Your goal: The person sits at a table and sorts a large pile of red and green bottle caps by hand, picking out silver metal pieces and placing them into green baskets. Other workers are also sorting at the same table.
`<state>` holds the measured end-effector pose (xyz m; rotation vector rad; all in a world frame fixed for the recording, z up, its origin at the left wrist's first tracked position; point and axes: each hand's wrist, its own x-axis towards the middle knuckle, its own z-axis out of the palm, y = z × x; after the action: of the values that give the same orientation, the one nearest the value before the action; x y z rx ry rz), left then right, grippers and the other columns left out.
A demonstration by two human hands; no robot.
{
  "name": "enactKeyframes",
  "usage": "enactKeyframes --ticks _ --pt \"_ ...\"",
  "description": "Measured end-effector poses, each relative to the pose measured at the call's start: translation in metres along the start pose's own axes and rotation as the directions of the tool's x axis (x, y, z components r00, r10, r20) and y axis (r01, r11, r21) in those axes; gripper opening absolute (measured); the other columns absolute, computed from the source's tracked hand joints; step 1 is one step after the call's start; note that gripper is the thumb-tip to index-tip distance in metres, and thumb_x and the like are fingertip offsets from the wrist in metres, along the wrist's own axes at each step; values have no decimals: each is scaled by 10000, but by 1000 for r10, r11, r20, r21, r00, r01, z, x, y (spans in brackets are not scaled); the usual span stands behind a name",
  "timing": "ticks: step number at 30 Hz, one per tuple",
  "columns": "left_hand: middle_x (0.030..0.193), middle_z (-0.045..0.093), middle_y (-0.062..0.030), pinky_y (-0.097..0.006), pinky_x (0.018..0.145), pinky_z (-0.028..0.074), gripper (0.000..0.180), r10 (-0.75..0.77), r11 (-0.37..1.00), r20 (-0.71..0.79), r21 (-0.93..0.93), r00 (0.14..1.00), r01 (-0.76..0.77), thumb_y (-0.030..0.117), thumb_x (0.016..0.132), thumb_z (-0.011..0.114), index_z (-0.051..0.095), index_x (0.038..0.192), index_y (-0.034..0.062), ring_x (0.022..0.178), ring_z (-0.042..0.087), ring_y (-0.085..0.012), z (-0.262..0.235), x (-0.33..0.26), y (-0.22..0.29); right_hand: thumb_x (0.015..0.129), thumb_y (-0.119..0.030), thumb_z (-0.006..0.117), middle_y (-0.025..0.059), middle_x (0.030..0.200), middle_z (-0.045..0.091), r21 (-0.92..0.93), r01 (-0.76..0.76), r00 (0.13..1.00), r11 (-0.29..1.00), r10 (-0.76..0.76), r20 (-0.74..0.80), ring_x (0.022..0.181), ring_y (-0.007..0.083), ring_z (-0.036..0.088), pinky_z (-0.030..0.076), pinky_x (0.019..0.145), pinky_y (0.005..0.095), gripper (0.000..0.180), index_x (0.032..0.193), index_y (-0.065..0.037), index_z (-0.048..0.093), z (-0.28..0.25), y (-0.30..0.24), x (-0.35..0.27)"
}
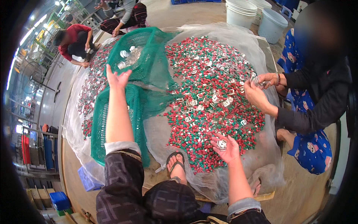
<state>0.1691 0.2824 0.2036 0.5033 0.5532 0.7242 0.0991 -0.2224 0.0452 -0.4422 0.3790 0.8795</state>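
My left hand reaches forward over the green plastic baskets, palm up and fingers spread, with nothing visible in it. Beyond it, the far green basket has silvery metal pieces lying in it. The near green basket is partly covered by my left forearm. Palm up, my right hand holds a few small silvery metal buckles in its curled fingers. It is just above the near part of a wide pile of red and green pellets, where more metal buckles lie scattered.
A pale mesh sheet lies under the pile. At right, a co-worker's hands hold metal pieces above it. Two other people crouch at the far left by a second stretch of pellets. White buckets and a pale blue bucket stand behind.
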Motion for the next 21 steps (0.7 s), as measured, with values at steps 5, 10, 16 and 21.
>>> enactKeyframes --ticks 5,10,16,21 --pt "1294 376 -139 -472 873 408 676 -170 798 274 602 947 -30 308 789 635 290 1332 99 1073 485 -344 -12 -21 -97 851 -388 448 210 1152 534 26 66 995 997 -64 -78 992 331 572 489 811 454 555 1213 32 434 -12 -5 -4" --pt "1176 537 -173 -356 900 425 692 -369 -25 334 929 867 -369 352 681 731 475 1232 22 1070 529 -267 -91 -40 -228 843 -411 454 203 1124 544 69 120 986 990 -110 -128 994 335 563 471 827 464 549 1198 8 450 -24 -5 -5" --pt "1231 406 -204 -419 940 383 746 -501 -274 546 636 672 -721 343 577 747 454 1232 137 1089 459 -362 -100 -133 -301 861 -412 419 215 1155 523 148 190 976 970 -170 -137 1023 352 542 440 875 458 559 1227 11 428 -26 -11 -12" --pt "1125 479 -192 -428 888 423 750 -760 -67 567 416 316 -907 312 587 740 424 1255 185 1023 500 -351 -108 -204 -286 872 -407 391 213 1154 529 183 206 977 961 -192 -89 1016 349 543 440 874 446 560 1245 10 416 -20 -11 -4"
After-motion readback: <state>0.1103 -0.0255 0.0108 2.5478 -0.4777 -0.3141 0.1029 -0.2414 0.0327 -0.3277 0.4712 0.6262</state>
